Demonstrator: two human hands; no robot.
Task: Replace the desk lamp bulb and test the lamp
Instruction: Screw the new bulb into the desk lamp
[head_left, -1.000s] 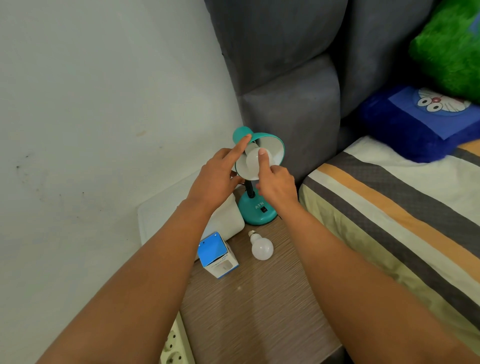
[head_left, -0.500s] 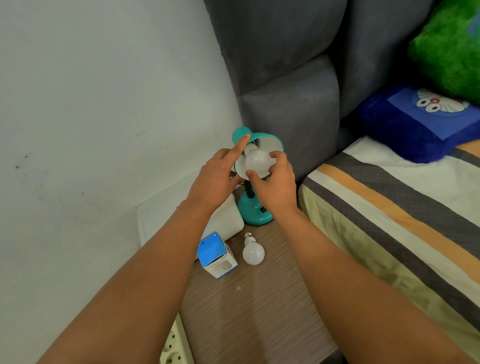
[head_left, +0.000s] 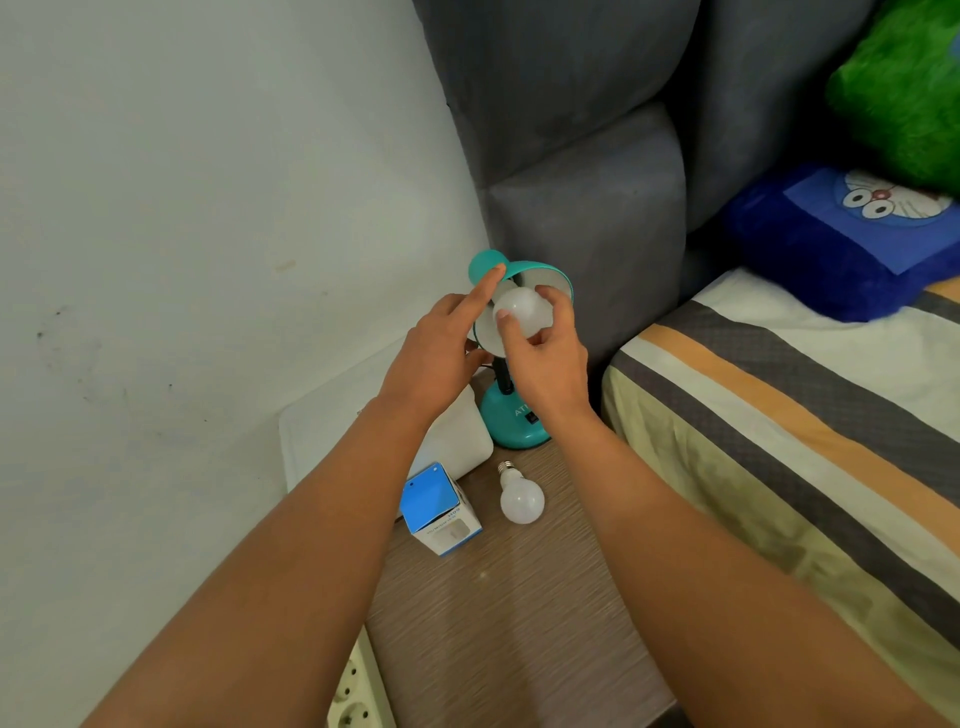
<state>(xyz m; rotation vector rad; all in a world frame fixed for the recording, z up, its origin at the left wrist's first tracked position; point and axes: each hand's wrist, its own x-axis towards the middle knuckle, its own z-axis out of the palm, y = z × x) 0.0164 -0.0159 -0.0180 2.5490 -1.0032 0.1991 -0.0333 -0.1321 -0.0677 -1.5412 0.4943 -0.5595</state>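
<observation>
Fingers and thumb of my right hand (head_left: 545, 358) curl round the white bulb (head_left: 521, 312) that sits inside the teal lamp shade (head_left: 558, 280) — the grip is closed on the globe, thumb on its left face, fingertips over the top right. My left hand (head_left: 436, 358) steadies the shade from the left, index finger laid straight along its outer rim (the other fingers are loosely bent and I cannot tell what they touch). The teal lamp base (head_left: 511, 423) stands at the far edge of the wooden bedside table (head_left: 519, 597), close to the grey headboard (head_left: 587, 208). A second bulb (head_left: 521, 499) lies loose on the tabletop just in front of the base, screw cap pointing away from me — beside it, to the left, stands a small blue-and-white bulb box (head_left: 439, 512). A power strip (head_left: 358, 696) shows by the table's near left corner.
</observation>
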